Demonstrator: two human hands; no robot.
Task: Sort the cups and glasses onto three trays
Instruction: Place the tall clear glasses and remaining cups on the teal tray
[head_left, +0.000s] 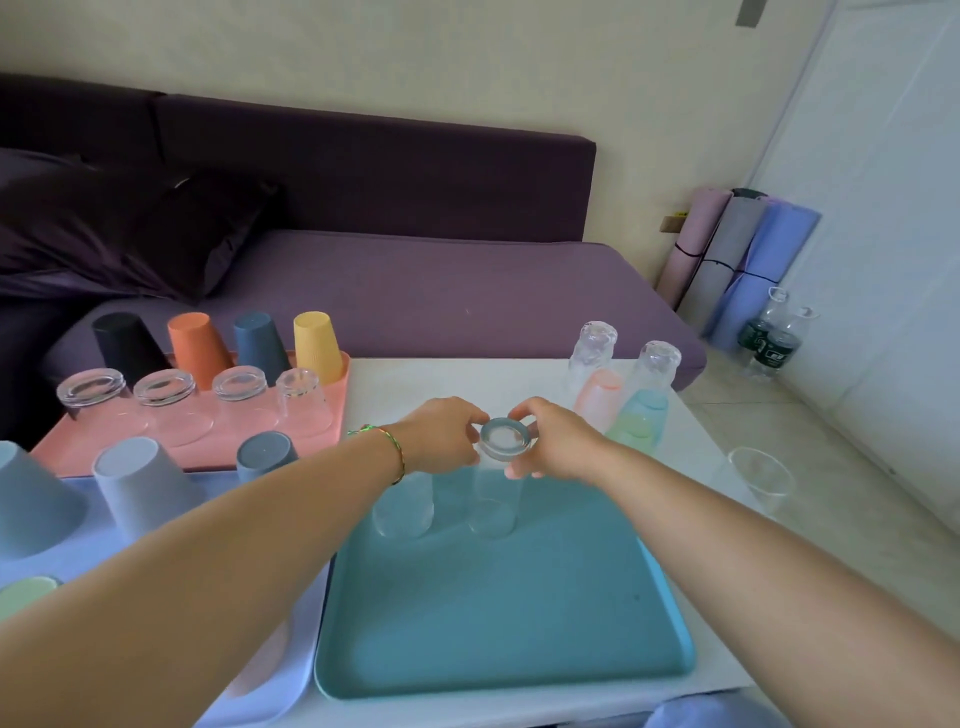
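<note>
Holding: tall clear glass, upside down with its thick base uppermost, pinched at the base by both hands.
Left hand: fingers and thumb curled round the left side of the base; braided bracelet on the wrist.
Right hand: fingers and thumb curled round the right side of the base.
Glass position: over the far middle of the teal tray, mouth down; contact with the tray surface not resolvable.
Neighbour: second clear glass, inverted on the same tray, just left of the held one, partly hidden by the left wrist.
Pink tray: far left; back row of inverted black cup, orange cup, dark blue cup, yellow cup; front row of four inverted short clear glasses.
Lavender tray: left of the teal tray, under the left forearm; inverted grey-blue cups on it.
White table, far right: two inverted textured glasses, pink tinted cup and green-teal cup clustered; upright clear glass apart, near the right edge.
</note>
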